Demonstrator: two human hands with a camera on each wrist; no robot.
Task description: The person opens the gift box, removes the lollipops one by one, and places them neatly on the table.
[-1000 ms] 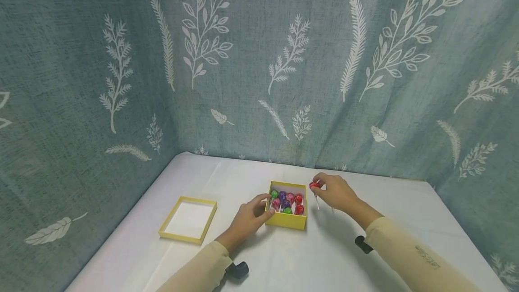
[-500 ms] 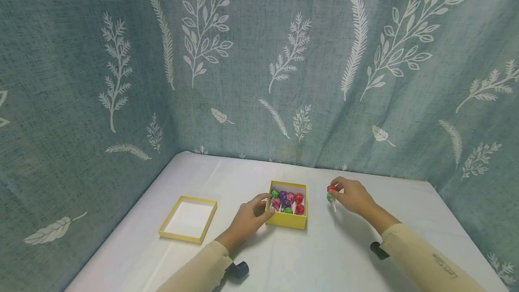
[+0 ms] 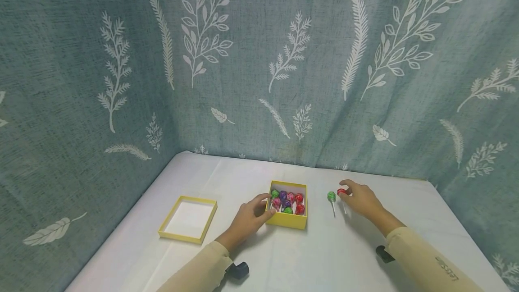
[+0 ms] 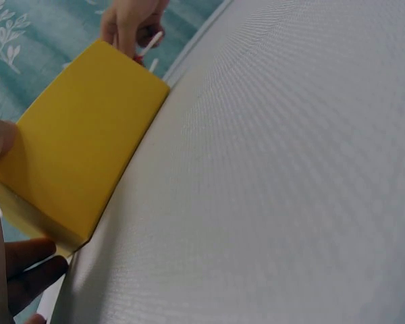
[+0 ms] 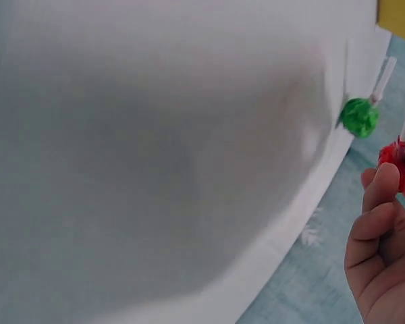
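So the red lollipop [image 3: 341, 191] is on the right side of the table, pinched in the right hand [image 3: 364, 200] between thumb and fingers, white stick pointing back toward the person. Can't tell if it's touching the cloth. Just left of it there's 1 green lollipop [image 3: 331, 196] lying on the white tablecloth [image 3: 263, 265]. Further left is the yellow box [image 3: 285, 222], open on top, and I count 8 wrapped lollipops [image 3: 300, 209] inside: green, purple, pink and red. The left hand [image 3: 246, 220] has that box gripped at its left near corner. Past that, well apart, sits a shallow yellow-edged lid [image 3: 186, 218], white inside. Behind it all: blue-green curtain [image 3: 247, 71], white leaf prints.
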